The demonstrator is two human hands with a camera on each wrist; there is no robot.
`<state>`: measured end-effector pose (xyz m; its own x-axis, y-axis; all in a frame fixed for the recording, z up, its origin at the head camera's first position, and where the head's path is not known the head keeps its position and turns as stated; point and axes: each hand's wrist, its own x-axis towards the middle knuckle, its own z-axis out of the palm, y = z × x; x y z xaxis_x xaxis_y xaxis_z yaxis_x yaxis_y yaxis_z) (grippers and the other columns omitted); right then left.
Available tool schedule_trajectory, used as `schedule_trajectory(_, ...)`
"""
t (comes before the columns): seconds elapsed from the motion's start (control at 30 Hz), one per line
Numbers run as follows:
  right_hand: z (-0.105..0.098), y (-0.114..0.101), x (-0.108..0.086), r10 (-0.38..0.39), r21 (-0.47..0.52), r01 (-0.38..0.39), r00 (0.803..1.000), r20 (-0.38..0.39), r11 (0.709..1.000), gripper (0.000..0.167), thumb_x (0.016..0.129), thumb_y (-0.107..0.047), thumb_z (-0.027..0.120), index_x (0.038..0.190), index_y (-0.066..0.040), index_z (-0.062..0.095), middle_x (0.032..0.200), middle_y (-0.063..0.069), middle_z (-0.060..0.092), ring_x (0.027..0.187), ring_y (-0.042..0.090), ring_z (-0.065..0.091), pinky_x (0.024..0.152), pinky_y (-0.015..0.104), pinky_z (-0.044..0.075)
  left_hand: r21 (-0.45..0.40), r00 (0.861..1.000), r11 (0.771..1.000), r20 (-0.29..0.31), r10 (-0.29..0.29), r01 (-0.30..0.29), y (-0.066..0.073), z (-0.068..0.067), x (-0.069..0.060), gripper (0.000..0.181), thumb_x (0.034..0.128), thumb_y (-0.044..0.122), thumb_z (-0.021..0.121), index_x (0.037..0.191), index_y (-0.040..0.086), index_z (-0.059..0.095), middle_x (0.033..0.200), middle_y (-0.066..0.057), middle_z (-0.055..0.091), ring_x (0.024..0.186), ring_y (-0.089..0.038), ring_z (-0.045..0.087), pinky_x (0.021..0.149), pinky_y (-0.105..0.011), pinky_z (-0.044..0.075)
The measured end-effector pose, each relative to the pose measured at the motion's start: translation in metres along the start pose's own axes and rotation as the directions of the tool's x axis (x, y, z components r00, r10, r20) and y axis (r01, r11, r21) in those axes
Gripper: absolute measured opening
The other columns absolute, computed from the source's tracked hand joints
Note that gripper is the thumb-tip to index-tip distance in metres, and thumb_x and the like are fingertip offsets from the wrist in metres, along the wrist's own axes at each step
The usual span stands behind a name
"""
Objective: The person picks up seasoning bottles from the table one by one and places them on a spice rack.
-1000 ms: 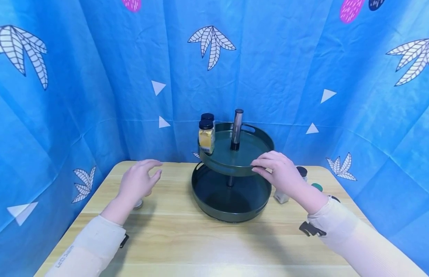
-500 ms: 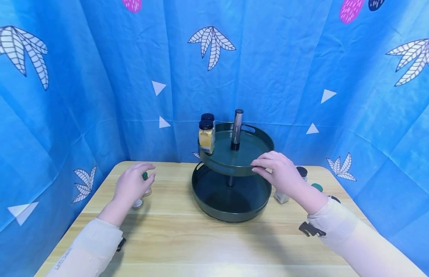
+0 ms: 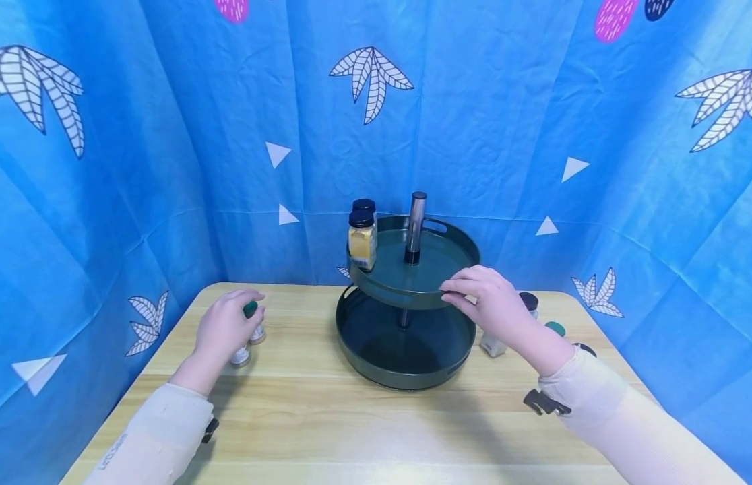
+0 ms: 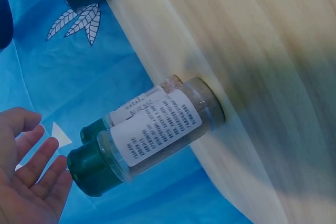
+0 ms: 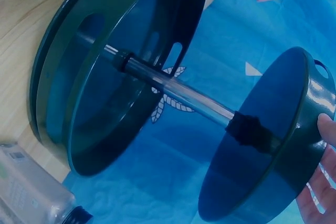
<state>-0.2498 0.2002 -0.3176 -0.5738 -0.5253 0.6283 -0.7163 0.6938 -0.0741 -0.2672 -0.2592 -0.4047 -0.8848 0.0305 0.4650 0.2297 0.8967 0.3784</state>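
Observation:
My left hand [image 3: 224,327] hovers at the left side of the table, its fingers loosely bent and apart. Two spice jars with green caps stand there; the left wrist view shows the nearer jar [image 4: 160,132], labelled in white, with the fingertips close to its cap [image 4: 92,169]. Behind it is the second jar [image 4: 142,103]. Whether a finger touches the cap, I cannot tell. A dark green two-tier tray stand occupies the middle. My right hand [image 3: 491,303] holds the rim of its upper tray [image 3: 400,296], thumb against the tray wall in the right wrist view.
Two black-capped jars, the front jar [image 3: 362,246] yellow, stand at the upper tray's left. The lower tray [image 3: 406,377] sits on the wooden table [image 3: 327,431]. Several jars stand beyond my right hand, including a green cap [image 3: 556,328]. A blue curtain [image 3: 473,135] encloses the table.
My left hand has moved left and slightly down toward the green-capped jars, one of which has come into view beside its fingers. My right hand stays at the tray rim.

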Motion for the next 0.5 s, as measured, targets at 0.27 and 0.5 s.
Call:
schedule_trajectory(0.27,0.0,0.0,0.0,-0.007,0.006,0.007,1.0,-0.009,1.0,0.026,0.075,-0.01,0.088,0.1,-0.01,0.079,0.094,0.002,0.074,0.089,0.022,0.065,0.074,0.039,0.056,0.005,1.0,1.0,0.002,-0.009,0.009,-0.006,0.004,0.002,0.028,0.0925,0.014,0.069,0.117,0.002,0.07,0.125,-0.023,0.065,0.116,-0.046,0.058,0.093,-0.062,0.047)
schedule_trajectory(0.5,0.0,0.0,0.0,-0.007,0.008,0.008,1.0,-0.011,1.0,0.026,0.075,-0.01,0.087,0.1,-0.01,0.079,0.094,0.003,0.074,0.089,0.022,0.065,0.075,0.039,0.056,0.016,0.999,0.999,0.013,-0.029,0.029,-0.013,0.009,0.003,0.028,0.0924,0.014,0.068,0.117,0.001,0.07,0.125,-0.025,0.064,0.115,-0.047,0.058,0.093,-0.063,0.047)
